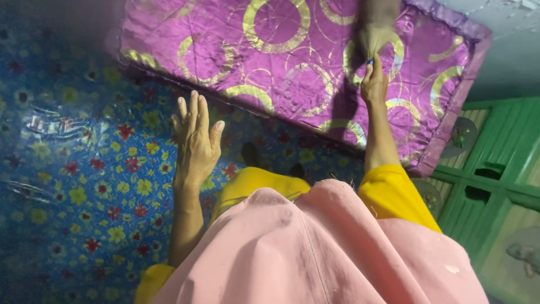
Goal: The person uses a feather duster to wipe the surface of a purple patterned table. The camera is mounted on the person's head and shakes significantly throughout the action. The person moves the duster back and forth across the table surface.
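Observation:
My left hand [195, 138] hovers flat with its fingers spread over a blue floor covering [84, 186] printed with red and yellow flowers; it holds nothing. My right hand [373, 81] is stretched out over a purple mattress [281, 62] patterned with gold rings. That hand grips the end of a small broom [376, 25], whose tan bristles fan out blurred over the mattress top. My yellow sleeves and pink garment [326, 247] fill the lower middle of the view.
A green slatted door or cabinet [495, 169] stands at the right, close to the mattress corner. The flowered floor covering stretches left and below the mattress edge. A pale wall [506, 39] shows at the top right.

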